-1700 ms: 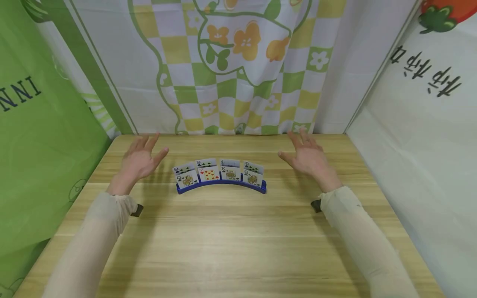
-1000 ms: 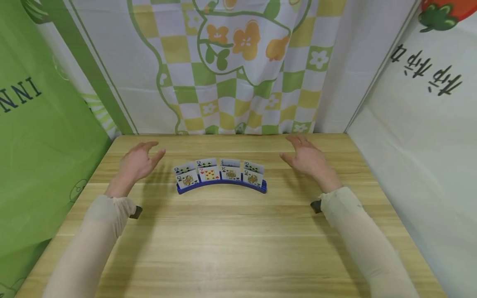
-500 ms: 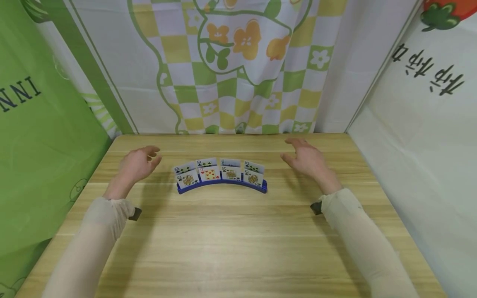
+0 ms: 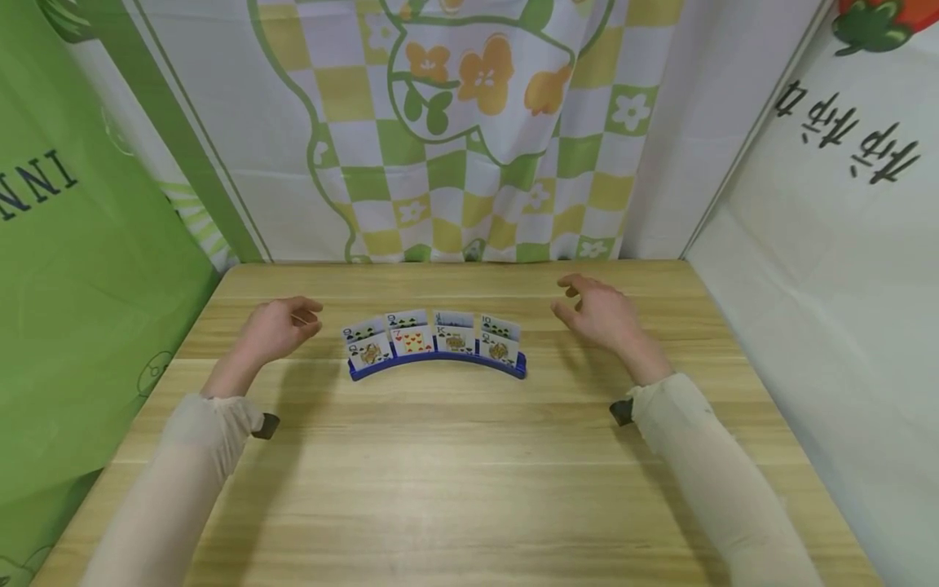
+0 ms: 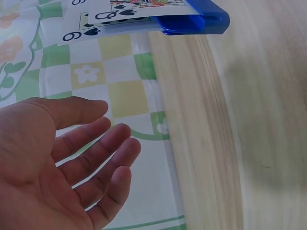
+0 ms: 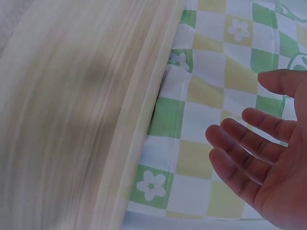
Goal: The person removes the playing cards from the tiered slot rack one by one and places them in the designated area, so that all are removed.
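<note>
A curved blue card holder (image 4: 438, 359) stands on the table with playing cards in two rows. Its front row shows a queen of spades (image 4: 369, 352), a seven of hearts (image 4: 413, 342), a king (image 4: 455, 342) and another queen (image 4: 499, 350); the tops of cards behind them rise above. Left of the holder, my left hand (image 4: 275, 328) hovers with loosely bent fingers and holds nothing. On the other side my right hand (image 4: 603, 316) is raised too, its fingers relaxed and nothing in them. In the left wrist view, the holder's blue end (image 5: 201, 19) lies beyond the thumb.
The wooden table (image 4: 440, 489) runs back to a checked, flowered curtain (image 4: 469, 187). A green cloth (image 4: 88, 285) hangs at the left and a white one (image 4: 829, 269) at the right. A dark band piece shows at each wrist.
My left hand's fingers have gone from spread to loosely bent, and the hand has sunk slightly. My right hand's fingers have relaxed inward a little. The cards and holder have stayed put.
</note>
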`<state>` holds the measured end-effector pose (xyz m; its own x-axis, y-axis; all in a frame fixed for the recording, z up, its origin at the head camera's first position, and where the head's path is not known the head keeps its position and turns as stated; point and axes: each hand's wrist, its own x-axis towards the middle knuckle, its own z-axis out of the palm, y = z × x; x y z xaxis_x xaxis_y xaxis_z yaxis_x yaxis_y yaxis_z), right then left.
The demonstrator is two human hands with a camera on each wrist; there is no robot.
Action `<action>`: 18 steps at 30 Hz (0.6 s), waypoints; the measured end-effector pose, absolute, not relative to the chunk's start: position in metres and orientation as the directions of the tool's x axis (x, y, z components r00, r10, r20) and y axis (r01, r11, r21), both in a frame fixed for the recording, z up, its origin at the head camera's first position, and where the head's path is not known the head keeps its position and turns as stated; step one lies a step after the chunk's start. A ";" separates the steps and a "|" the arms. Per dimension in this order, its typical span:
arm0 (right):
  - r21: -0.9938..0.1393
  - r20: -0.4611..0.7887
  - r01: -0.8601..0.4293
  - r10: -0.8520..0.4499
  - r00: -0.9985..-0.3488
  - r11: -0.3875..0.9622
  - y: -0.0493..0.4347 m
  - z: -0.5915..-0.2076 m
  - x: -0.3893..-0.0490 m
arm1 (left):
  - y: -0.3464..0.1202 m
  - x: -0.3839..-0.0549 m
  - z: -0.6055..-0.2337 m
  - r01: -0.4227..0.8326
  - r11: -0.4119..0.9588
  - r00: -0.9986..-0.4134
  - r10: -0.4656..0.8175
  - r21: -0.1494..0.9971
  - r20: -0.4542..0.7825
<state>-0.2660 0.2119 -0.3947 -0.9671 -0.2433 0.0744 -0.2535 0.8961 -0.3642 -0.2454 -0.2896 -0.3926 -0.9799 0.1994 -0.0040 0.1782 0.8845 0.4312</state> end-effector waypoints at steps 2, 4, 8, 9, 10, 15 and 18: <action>-0.372 0.075 -0.260 -0.250 -0.965 0.891 0.211 -0.395 -0.265 | -0.290 -0.245 -0.393 0.176 0.880 -0.979 0.202 0.441 -0.010; -0.380 0.073 -0.266 -0.258 -0.963 0.886 0.210 -0.396 -0.264 | -0.290 -0.244 -0.394 0.170 0.875 -0.980 0.199 0.453 -0.016; -0.396 0.068 -0.265 -0.260 -0.963 0.879 0.210 -0.397 -0.263 | -0.290 -0.242 -0.396 0.165 0.868 -0.980 0.198 0.469 -0.023; -0.402 0.066 -0.262 -0.258 -0.964 0.877 0.209 -0.397 -0.262 | -0.291 -0.242 -0.396 0.164 0.866 -0.980 0.199 0.472 -0.024; -0.408 0.064 -0.259 -0.255 -0.965 0.876 0.209 -0.398 -0.262 | -0.291 -0.242 -0.397 0.165 0.865 -0.980 0.200 0.474 -0.024; -0.425 0.070 -0.251 -0.245 -0.967 0.870 0.208 -0.401 -0.261 | -0.292 -0.240 -0.401 0.170 0.858 -0.978 0.208 0.485 -0.027; -0.428 0.084 -0.260 -0.248 -0.965 0.866 0.207 -0.403 -0.259 | -0.293 -0.239 -0.404 0.165 0.853 -0.977 0.208 0.495 -0.034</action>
